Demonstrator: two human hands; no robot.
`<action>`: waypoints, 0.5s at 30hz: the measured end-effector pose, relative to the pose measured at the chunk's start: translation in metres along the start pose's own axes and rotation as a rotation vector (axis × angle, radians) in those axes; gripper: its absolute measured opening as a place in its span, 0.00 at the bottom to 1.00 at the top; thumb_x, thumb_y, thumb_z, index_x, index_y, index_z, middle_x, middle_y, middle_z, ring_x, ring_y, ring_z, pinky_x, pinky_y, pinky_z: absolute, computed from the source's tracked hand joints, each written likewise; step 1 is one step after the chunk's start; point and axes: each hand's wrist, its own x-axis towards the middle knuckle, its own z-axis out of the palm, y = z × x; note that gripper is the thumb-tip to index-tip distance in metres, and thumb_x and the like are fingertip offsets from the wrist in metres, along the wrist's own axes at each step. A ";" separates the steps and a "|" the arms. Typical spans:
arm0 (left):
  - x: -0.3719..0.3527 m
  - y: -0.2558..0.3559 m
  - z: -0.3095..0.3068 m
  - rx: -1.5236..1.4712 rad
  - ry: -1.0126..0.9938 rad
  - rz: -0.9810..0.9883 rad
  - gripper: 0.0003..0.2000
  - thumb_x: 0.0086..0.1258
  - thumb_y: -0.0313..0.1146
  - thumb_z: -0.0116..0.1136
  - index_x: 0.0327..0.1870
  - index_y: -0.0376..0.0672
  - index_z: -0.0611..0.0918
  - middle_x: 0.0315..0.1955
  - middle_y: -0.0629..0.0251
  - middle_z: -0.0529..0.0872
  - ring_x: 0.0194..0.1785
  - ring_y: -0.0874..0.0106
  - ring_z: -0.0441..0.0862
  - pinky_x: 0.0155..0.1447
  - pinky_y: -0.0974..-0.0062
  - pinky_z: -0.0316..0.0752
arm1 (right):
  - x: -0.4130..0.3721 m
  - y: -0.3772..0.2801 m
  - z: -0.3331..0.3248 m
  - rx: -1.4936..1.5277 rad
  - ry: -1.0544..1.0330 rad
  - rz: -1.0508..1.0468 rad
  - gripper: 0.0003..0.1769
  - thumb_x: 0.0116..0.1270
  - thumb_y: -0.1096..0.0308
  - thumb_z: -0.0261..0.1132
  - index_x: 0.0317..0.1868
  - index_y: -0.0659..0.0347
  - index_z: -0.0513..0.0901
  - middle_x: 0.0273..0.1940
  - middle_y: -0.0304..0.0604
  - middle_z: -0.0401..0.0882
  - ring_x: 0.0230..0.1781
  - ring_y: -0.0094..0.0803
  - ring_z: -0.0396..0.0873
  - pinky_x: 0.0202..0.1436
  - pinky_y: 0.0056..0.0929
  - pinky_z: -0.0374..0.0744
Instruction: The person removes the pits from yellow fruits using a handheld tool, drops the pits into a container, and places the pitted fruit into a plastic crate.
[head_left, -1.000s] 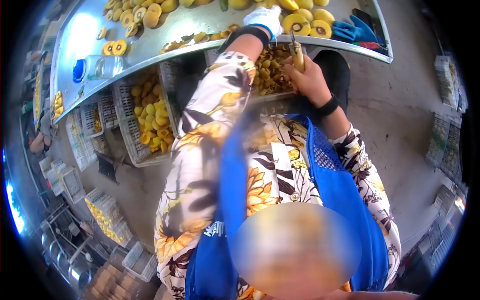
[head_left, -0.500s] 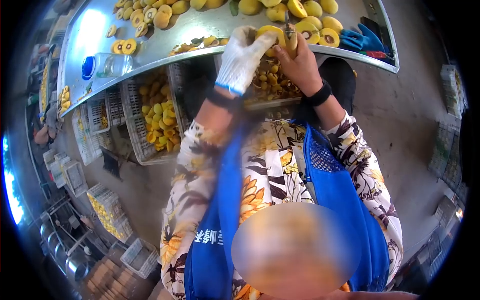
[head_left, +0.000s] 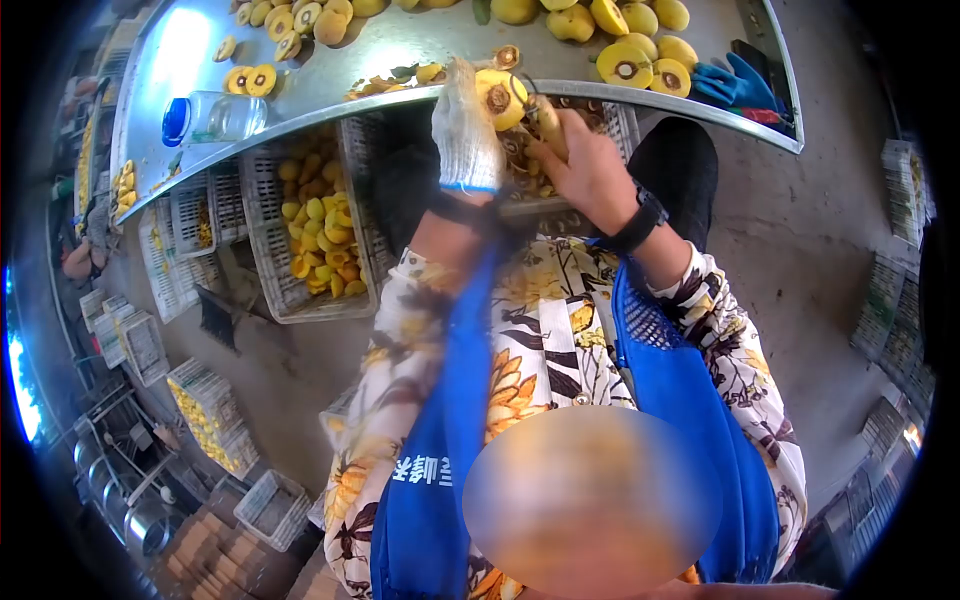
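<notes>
My left hand (head_left: pixel 466 130), in a white knitted glove, holds a halved yellow fruit (head_left: pixel 502 98) at the table's front edge, its cut face with a brown centre showing. My bare right hand (head_left: pixel 590 168) is wrapped round the wooden handle of a tool (head_left: pixel 548 128), whose thin curved metal end is beside the fruit. Beneath both hands stands a crate (head_left: pixel 545 206) of fruit pieces and scraps. On the metal table (head_left: pixel 330 82), whole and halved yellow fruits (head_left: pixel 625 65) lie beyond my hands.
A clear bottle (head_left: pixel 228 117) with a blue cap lies on the table at the left. Blue gloves (head_left: pixel 737 82) are at its right end. A crate of yellow fruit halves (head_left: pixel 325 235) stands left of my legs. More stacked crates (head_left: pixel 212 415) stand on the floor further left.
My left hand has turned and come down slightly, so the fruit's cut face now shows. My right hand, with the tool, has moved down and a little away from the fruit.
</notes>
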 end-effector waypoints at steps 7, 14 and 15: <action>-0.014 -0.003 0.010 0.299 0.003 0.440 0.19 0.76 0.41 0.44 0.48 0.31 0.77 0.35 0.61 0.81 0.37 0.75 0.78 0.39 0.79 0.74 | -0.008 0.006 0.011 0.085 0.019 -0.016 0.14 0.64 0.64 0.60 0.41 0.64 0.68 0.26 0.62 0.76 0.30 0.61 0.75 0.32 0.50 0.72; -0.028 0.016 0.021 0.168 0.038 0.359 0.22 0.75 0.46 0.46 0.41 0.32 0.81 0.32 0.61 0.83 0.34 0.78 0.78 0.38 0.83 0.73 | -0.016 0.005 0.020 0.133 -0.045 0.065 0.12 0.63 0.68 0.58 0.40 0.67 0.67 0.27 0.64 0.76 0.32 0.62 0.75 0.34 0.51 0.72; -0.027 0.019 0.019 0.187 0.001 0.321 0.22 0.75 0.47 0.45 0.40 0.32 0.81 0.31 0.61 0.83 0.33 0.78 0.78 0.37 0.83 0.73 | -0.016 0.007 0.020 0.132 -0.075 0.091 0.12 0.63 0.68 0.58 0.40 0.67 0.67 0.27 0.65 0.76 0.32 0.62 0.75 0.34 0.51 0.72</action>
